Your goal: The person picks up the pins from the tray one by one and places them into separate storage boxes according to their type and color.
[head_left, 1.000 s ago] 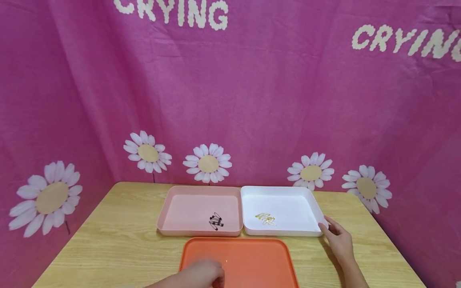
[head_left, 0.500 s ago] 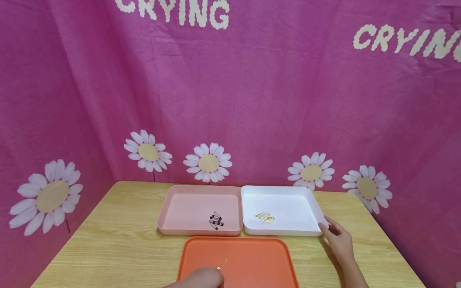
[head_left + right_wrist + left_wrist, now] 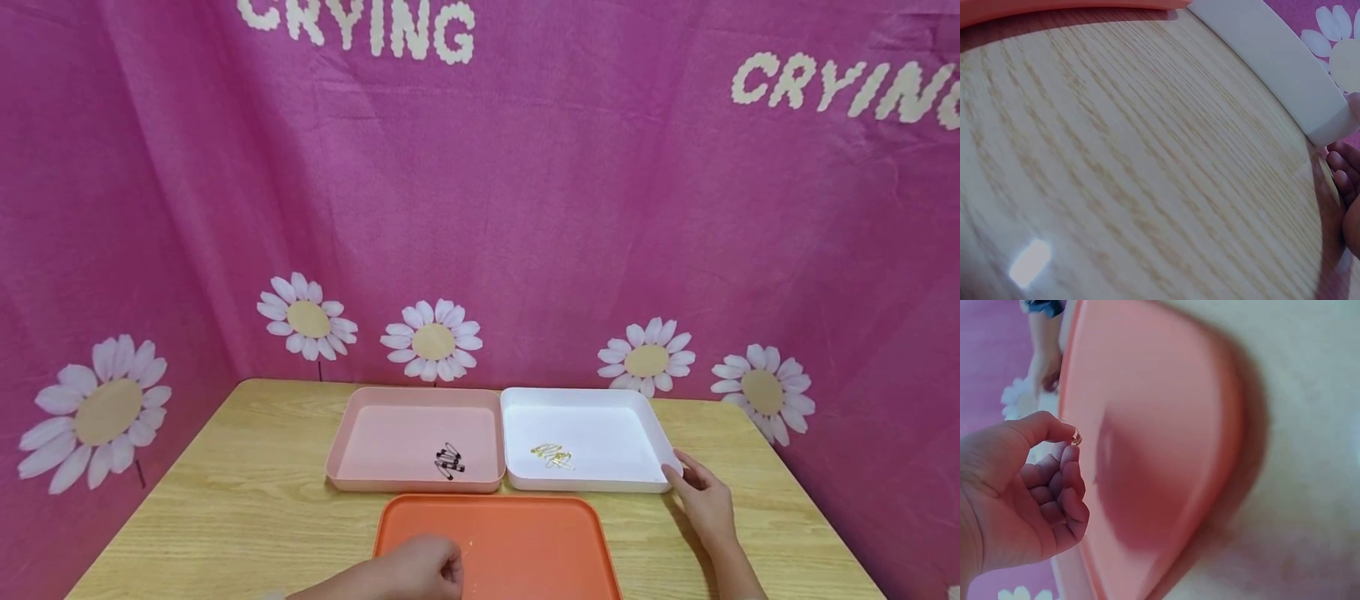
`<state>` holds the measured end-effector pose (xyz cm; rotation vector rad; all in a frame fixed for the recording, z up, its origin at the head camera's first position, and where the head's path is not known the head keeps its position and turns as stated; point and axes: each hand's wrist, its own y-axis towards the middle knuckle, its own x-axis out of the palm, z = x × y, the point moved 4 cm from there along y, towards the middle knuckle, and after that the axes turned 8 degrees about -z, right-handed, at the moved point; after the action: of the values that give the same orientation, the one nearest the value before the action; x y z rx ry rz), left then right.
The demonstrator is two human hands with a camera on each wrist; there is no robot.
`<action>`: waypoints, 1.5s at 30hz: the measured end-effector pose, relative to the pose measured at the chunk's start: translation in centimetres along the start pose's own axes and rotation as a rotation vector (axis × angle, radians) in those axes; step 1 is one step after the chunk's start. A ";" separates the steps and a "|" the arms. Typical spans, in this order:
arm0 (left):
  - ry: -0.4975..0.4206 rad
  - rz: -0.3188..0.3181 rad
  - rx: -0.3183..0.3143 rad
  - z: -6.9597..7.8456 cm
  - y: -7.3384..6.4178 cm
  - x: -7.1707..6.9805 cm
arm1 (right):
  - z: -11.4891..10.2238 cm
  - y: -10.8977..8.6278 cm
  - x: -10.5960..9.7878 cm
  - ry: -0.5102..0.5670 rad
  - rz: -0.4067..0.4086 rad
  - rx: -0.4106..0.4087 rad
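My left hand (image 3: 422, 568) is over the left part of the orange tray (image 3: 543, 546). In the left wrist view, its thumb and forefinger pinch a small gold safety pin (image 3: 1076, 436), largely covered by the fingertips; the other fingers curl in. My right hand (image 3: 707, 506) holds the near right corner of the white tray (image 3: 618, 433), thumb on the rim. Inside that tray lie several gold safety pins (image 3: 553, 456). Several black safety pins (image 3: 450, 461) lie bunched in the pink tray (image 3: 386, 433).
The pink and white trays stand side by side at the back of the wooden table (image 3: 247, 475), with the orange tray in front of them. A magenta cloth (image 3: 540, 208) with printed daisies hangs behind and at both sides.
My left hand dipped low over the orange tray, showing a gold pin at its fingertips half a second ago, and now sits slightly higher with the pin mostly hidden. The right hand stays put.
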<state>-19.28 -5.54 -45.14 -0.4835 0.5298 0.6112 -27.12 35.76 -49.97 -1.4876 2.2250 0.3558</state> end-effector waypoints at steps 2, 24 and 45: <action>-0.007 0.028 0.016 0.1 0.4 -0.8 | 0.0 0.0 0.0 0.003 0.002 -0.003; -0.006 0.352 0.062 1.2 5.8 -6.8 | 0.0 0.2 0.1 0.033 0.016 -0.025; -0.112 0.427 0.041 2.7 11.7 -8.3 | -0.1 0.1 -0.1 0.037 0.021 -0.054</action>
<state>-31.73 1.04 -41.34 -0.2947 0.5414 1.0280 -27.20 35.81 -49.84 -1.5111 2.2781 0.4007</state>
